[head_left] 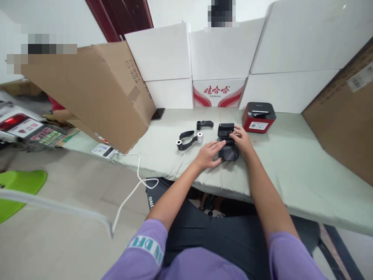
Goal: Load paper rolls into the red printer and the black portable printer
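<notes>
- Black case [229, 154] is lying open on the table [279, 171], fingers partly hiding its contents; the work is apparently sitting partway.
- Your left hand [207, 154] is spreading loosely over its left side, seemingly gripping nothing.
- Your right hand [244, 142] is bending its fingers against it; any pinch isn't showing.
- Black ribbons [189, 145] are lying outside, leftward.

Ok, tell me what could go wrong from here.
The open black case could close on the fingers of the right hand. The loose white-ended spools could roll and tangle their black ribbon. The white cable hangs off the table; a leg might snag it and perhaps drag the small white box down.
</notes>
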A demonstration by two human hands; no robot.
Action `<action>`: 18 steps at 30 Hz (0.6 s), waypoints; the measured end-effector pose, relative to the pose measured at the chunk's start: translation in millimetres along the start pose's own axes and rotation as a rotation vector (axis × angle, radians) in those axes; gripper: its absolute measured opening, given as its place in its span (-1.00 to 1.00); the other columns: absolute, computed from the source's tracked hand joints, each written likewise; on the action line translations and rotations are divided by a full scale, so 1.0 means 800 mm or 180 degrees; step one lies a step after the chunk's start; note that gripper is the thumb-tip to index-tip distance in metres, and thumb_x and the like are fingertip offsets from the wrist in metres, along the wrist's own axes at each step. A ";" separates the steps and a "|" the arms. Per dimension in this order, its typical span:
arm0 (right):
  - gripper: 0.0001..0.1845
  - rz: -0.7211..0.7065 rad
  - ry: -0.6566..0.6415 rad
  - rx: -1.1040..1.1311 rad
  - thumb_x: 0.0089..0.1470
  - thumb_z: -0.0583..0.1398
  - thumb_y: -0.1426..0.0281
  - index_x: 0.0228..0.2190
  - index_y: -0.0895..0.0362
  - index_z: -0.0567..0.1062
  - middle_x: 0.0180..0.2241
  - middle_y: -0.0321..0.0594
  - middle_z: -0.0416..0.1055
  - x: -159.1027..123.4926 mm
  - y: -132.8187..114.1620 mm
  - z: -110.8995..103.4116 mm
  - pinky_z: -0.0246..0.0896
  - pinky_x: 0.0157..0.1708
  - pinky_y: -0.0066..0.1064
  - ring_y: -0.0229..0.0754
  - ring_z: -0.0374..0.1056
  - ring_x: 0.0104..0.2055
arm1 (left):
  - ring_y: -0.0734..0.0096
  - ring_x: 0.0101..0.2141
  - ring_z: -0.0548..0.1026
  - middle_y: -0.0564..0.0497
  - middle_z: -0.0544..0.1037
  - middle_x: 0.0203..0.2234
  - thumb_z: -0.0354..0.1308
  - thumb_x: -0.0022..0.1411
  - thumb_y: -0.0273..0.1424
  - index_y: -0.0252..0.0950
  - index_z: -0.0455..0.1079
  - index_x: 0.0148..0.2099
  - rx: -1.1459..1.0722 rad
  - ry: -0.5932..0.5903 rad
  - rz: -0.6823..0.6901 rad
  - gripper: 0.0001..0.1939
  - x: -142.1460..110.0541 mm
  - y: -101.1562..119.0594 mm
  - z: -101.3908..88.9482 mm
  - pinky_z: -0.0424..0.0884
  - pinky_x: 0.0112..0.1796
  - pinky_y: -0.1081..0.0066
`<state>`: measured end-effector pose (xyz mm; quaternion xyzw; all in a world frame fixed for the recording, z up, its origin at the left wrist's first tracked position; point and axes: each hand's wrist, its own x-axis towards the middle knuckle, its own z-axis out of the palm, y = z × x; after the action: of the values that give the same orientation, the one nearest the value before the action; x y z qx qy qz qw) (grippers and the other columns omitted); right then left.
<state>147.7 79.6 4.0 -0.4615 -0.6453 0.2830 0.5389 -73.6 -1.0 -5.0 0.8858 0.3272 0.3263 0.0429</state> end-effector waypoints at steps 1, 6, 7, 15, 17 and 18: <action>-0.72 0.0025 0.0044 0.0101 -0.07 0.27 0.19 -0.61 0.09 0.38 0.06 -0.04 0.43 0.001 0.001 0.001 0.30 0.08 -0.09 0.08 0.33 0.16 | 0.09 0.28 0.35 -0.09 0.38 0.33 0.19 0.28 -0.28 -0.21 0.24 0.41 0.0090 0.0015 0.0105 -0.32 0.000 0.001 0.001 0.35 0.22 0.07; -0.61 0.0241 0.0312 0.0557 -0.07 0.29 0.10 -0.66 0.08 0.34 -0.13 -0.13 0.53 0.005 0.004 -0.001 0.29 0.10 -0.19 -0.02 0.39 0.06 | 0.20 0.18 0.49 -0.02 0.62 0.09 0.11 0.43 -0.30 -0.14 0.57 0.08 0.0385 0.0048 0.0437 -0.71 0.001 -0.004 0.012 0.45 0.08 0.13; -0.58 0.0327 0.0366 0.0695 -0.06 0.28 0.07 -0.66 0.08 0.32 -0.18 -0.15 0.54 0.005 0.003 -0.001 0.33 0.04 -0.22 -0.04 0.41 0.02 | 0.23 0.15 0.52 -0.02 0.64 0.05 0.10 0.44 -0.32 -0.14 0.58 0.05 0.0402 0.0087 0.0490 -0.73 0.001 -0.005 0.014 0.47 0.06 0.15; -0.61 0.0783 0.0281 0.0702 -0.07 0.25 0.02 -0.60 0.07 0.40 -0.40 -0.18 0.53 -0.004 -0.010 -0.007 0.33 -0.24 -0.34 -0.13 0.43 -0.24 | 0.35 0.09 0.58 -0.01 0.69 -0.03 0.06 0.47 -0.35 -0.15 0.57 0.03 0.0261 0.0376 0.0837 -0.74 0.000 -0.001 0.014 0.50 0.02 0.25; -0.72 0.0955 0.0149 0.0566 -0.16 0.28 0.12 -0.53 0.08 0.47 -0.38 -0.20 0.54 -0.005 -0.009 -0.008 0.29 -0.29 -0.35 -0.14 0.41 -0.27 | 0.35 0.14 0.55 -0.02 0.66 0.02 0.05 0.47 -0.34 -0.15 0.54 0.07 0.0195 0.0414 0.0807 -0.73 0.000 0.000 0.013 0.47 0.07 0.24; -0.75 0.1028 0.0096 0.0547 -0.20 0.28 0.17 -0.49 0.08 0.49 -0.36 -0.21 0.56 -0.006 -0.008 -0.009 0.28 -0.30 -0.36 -0.14 0.40 -0.26 | 0.32 0.18 0.51 -0.04 0.64 0.06 0.06 0.46 -0.32 -0.17 0.52 0.12 0.0180 0.0442 0.0704 -0.71 0.001 0.001 0.012 0.45 0.10 0.22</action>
<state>152.8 72.1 9.1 -0.5156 -0.5281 0.4129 0.5336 -67.2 0.1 -12.0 0.8926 0.2388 0.3802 -0.0411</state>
